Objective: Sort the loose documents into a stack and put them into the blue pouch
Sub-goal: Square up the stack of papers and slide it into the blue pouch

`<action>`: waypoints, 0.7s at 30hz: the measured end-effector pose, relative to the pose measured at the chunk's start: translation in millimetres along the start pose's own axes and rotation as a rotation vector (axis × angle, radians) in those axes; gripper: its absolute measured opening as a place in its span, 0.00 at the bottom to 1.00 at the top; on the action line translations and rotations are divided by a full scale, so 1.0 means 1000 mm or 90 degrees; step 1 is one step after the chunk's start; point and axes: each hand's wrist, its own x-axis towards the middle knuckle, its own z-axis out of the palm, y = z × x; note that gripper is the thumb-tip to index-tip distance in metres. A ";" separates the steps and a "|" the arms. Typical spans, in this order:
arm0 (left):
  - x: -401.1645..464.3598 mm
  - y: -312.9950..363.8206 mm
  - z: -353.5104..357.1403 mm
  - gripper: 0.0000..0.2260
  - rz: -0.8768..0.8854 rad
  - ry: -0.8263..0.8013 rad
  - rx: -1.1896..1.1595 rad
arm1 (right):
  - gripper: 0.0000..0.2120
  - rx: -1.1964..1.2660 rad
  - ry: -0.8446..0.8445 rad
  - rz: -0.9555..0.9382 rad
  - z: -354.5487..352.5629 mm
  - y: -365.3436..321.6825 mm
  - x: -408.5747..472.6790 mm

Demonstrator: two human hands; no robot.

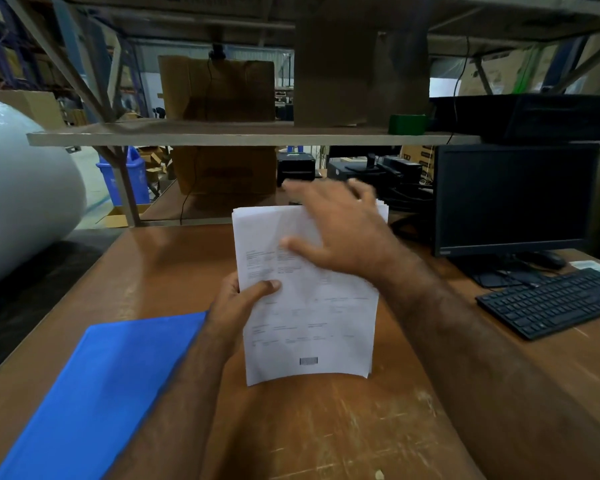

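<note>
The left hand (243,303) pinches the white printed paper stack (309,306) upright over the worn brown wooden surface (361,427). The right hand (336,230), fingers spread, flattens its top. Squaring seems nearly done; next, the flat blue plastic pouch (101,386) beside it needs opening.

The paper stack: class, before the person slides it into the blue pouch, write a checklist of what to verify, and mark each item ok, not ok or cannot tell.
1. Stack held: ok, the left hand grips its left edge, thumb on the top sheet.
2. Sheets squared: not ok, far edges are fanned under the right hand, which lies with straight fingers on the top.
3. Blue pouch within reach: ok, it lies on the table beside the left forearm.
4. Pouch open: cannot tell, no opening shows.
5. Path to the pouch free: not ok, the left forearm lies across its edge.
</note>
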 end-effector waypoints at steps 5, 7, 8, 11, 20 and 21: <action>-0.002 -0.004 -0.002 0.20 0.004 -0.005 0.011 | 0.41 0.537 0.376 0.371 0.041 0.047 -0.060; -0.003 -0.003 -0.001 0.20 0.008 -0.007 0.009 | 0.45 0.785 0.197 0.411 0.076 0.054 -0.082; -0.004 -0.003 -0.001 0.20 0.011 -0.006 0.008 | 0.42 0.836 0.098 0.417 0.091 0.057 -0.092; -0.005 -0.002 0.001 0.17 0.020 0.008 0.026 | 0.20 0.858 -0.011 0.430 0.125 0.061 -0.112; 0.002 -0.014 0.022 0.13 0.092 0.205 0.051 | 0.09 0.497 0.230 0.408 0.157 0.017 -0.103; -0.001 -0.021 0.024 0.14 0.081 0.212 0.066 | 0.10 0.496 0.237 0.408 0.164 0.012 -0.106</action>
